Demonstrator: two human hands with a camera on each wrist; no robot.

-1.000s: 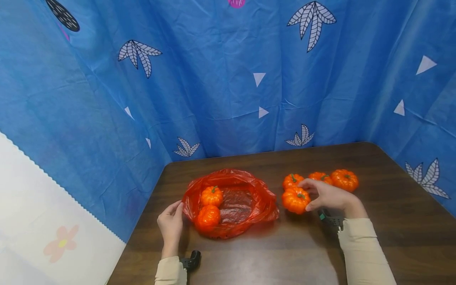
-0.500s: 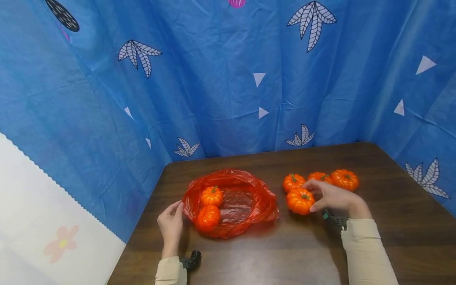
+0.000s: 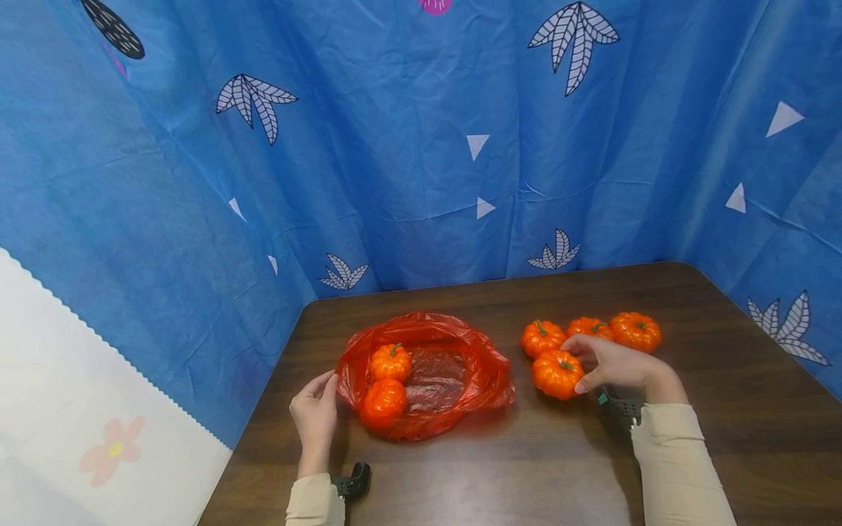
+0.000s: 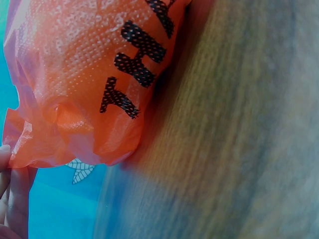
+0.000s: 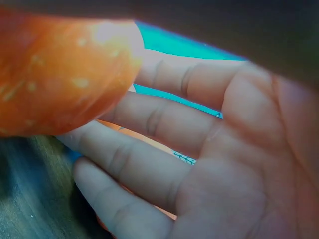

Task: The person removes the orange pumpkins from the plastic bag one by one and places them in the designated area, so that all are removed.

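On the left, my left hand [image 3: 316,413] pinches the rim of a red plastic bag [image 3: 483,394] between thumb and fingers. The bag lies with its mouth open. Inside its left half are two small orange pumpkins, a rear one [image 3: 391,362] with a green stem and a front one [image 3: 384,400]. Black letters mark the bag's side [image 4: 75,64] in the left wrist view. To the right, my right hand [image 3: 621,365] grips another small pumpkin [image 3: 557,375] between thumb and fingers. Whether this pumpkin touches the table, I cannot tell.
Three more pumpkins sit behind my right hand: one on the left [image 3: 542,337], one in the middle [image 3: 588,326], partly hidden, and one on the right [image 3: 635,332]. They rest on a dark wooden table [image 3: 473,482]. A blue patterned curtain [image 3: 408,161] hangs around its far sides.
My right hand has shifted slightly right and toward me, with the pumpkin in its grip. The left hand and the bag have stayed in place.
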